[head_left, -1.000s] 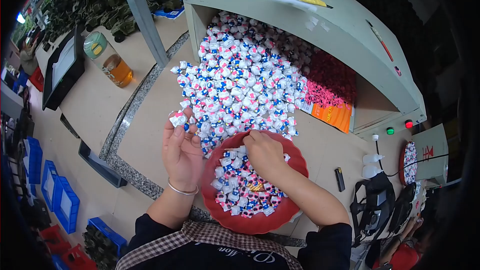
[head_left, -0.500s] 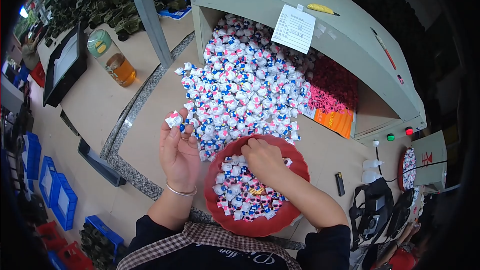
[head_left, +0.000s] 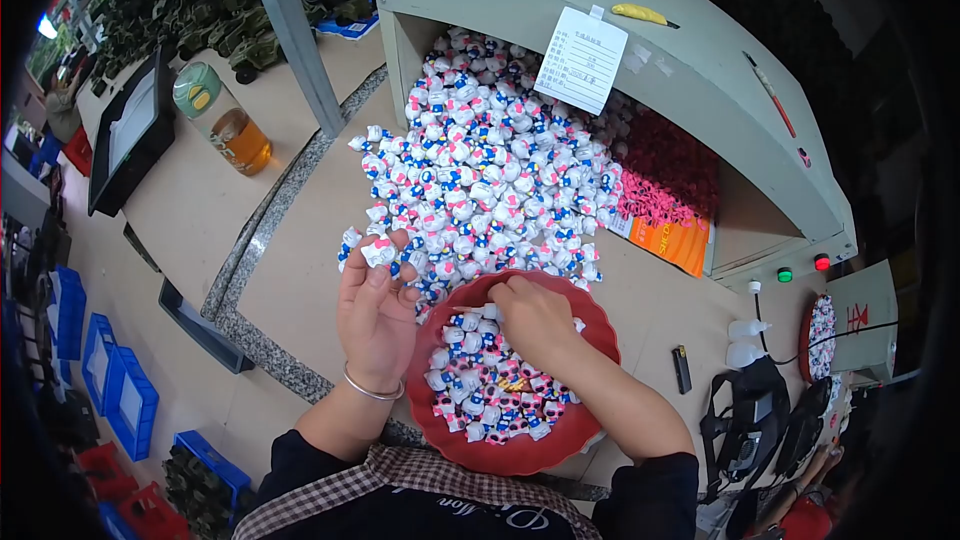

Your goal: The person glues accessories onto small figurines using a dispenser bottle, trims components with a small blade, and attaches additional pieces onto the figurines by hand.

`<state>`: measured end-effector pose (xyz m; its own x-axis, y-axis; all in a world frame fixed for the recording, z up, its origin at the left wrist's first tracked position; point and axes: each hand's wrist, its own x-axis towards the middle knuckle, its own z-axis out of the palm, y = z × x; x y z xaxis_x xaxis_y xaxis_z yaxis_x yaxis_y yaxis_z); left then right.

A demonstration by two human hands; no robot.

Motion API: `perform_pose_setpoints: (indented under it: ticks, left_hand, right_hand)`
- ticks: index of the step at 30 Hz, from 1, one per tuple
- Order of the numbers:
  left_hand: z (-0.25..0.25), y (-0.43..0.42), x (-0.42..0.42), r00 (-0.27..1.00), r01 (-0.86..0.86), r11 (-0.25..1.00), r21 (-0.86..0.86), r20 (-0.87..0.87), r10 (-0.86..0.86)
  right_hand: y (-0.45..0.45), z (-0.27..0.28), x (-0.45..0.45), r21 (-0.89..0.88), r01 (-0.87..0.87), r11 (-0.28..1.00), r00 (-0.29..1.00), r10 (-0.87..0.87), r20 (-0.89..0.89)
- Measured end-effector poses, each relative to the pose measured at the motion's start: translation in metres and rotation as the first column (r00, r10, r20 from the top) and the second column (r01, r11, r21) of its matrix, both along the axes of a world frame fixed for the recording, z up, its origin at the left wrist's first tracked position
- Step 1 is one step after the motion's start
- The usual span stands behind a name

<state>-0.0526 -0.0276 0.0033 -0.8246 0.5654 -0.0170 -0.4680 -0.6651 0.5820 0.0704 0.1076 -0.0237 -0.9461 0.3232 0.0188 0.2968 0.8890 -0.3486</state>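
Between the thumb and fingertips of my left hand (head_left: 374, 325) is a small white figurine (head_left: 378, 252) with a pink bow. That hand is raised beside the left rim of a red scalloped bowl (head_left: 600, 340). Over the bowl, my right hand (head_left: 535, 315) is closed around a small white dropper bottle (head_left: 488, 311), its thin tip pointing left; the fingers hide most of it. Inside the bowl lie many small figurines (head_left: 480, 380), some with pink sunglasses. Behind both hands spreads a large pile of white and blue figurines (head_left: 480, 170).
A grey-green arched housing (head_left: 700, 70) stands over the pile, with a paper label (head_left: 582, 60) and pink pieces (head_left: 655, 190) under it. A drink bottle (head_left: 225, 120) and black tray (head_left: 130, 135) are left. White bottles (head_left: 745, 340) and a black bag (head_left: 745, 420) lie right.
My left hand has shifted right, toward the bowl, with the figurine. My right hand has turned slightly, and the dropper bottle's tip now shows beside its fingers.
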Motion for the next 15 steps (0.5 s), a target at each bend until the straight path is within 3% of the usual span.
perform_pose_setpoints:
  ticks: [9,15]
  left_hand:
    - [-0.003,-0.005,-0.005,0.999,-0.034,0.998,0.061,0.002,0.034]
    - [-0.001,-0.004,-0.007,0.999,-0.044,0.997,0.06,-0.019,0.045]
  right_hand:
    - [-0.005,0.002,-0.004,-0.071,-0.035,0.997,0.998,0.038,0.049]
    - [0.004,0.009,0.002,0.064,-0.069,0.996,0.988,0.059,0.146]
